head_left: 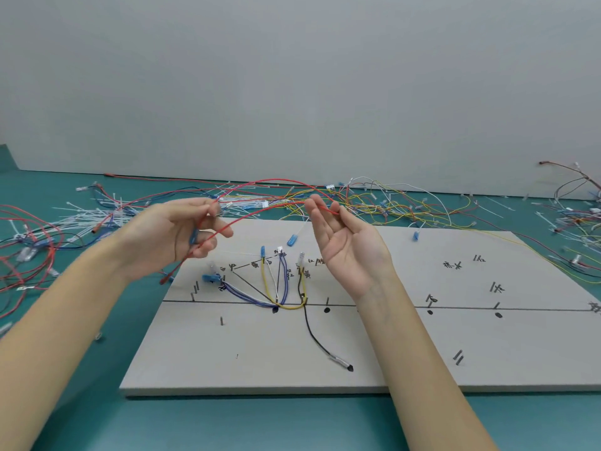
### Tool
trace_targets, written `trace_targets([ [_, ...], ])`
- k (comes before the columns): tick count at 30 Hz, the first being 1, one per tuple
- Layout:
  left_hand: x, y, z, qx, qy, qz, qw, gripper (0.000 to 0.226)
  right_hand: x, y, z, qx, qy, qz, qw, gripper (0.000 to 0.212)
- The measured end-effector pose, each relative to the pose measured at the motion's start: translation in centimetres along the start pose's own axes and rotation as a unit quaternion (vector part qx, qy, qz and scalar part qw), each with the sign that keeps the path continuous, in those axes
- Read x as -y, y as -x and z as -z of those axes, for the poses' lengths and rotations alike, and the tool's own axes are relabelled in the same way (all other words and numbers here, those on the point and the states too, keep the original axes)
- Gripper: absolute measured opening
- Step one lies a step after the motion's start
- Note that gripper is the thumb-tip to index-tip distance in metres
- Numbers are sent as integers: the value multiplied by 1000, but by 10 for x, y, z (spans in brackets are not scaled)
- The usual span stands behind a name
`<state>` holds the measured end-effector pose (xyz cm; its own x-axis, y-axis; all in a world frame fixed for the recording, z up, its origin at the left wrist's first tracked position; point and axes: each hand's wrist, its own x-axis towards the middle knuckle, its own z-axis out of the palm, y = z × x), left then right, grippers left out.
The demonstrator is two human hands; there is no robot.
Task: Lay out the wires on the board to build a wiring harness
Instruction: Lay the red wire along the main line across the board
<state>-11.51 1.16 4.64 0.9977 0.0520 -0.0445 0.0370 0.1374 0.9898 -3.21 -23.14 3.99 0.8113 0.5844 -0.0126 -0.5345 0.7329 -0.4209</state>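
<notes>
A grey board (390, 346) lies on the teal table, marked with black lines, dots and short pegs. Blue, yellow, white and black wires (279, 288) are laid on it near its middle left. I hold a red wire (279, 181) in an arch above the board's far edge. My left hand (175, 236) pinches it between thumb and forefinger, and one end with a red terminal (164, 280) hangs below that hand. My right hand (344, 242), palm up, holds the same wire between thumb and fingertips.
A tangle of loose red, yellow, blue and white wires (390, 200) and white cable ties (91, 216) covers the table behind and left of the board. More wires (579, 222) lie at the right edge. A grey wall stands behind the table.
</notes>
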Motion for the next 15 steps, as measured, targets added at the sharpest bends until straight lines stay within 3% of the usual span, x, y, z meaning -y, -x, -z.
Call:
trace_targets([
  [5, -11, 8, 5, 24, 51, -20, 998, 15, 0, -1, 1, -34, 33, 4, 999, 25],
  [12, -9, 8, 11, 48, -40, 4, 998, 18, 3, -2, 4, -66, 180, -44, 980, 21],
  [15, -8, 10, 16, 111, -76, 30, 990, 19, 3, 0, 5, -56, 229, -103, 966, 22],
])
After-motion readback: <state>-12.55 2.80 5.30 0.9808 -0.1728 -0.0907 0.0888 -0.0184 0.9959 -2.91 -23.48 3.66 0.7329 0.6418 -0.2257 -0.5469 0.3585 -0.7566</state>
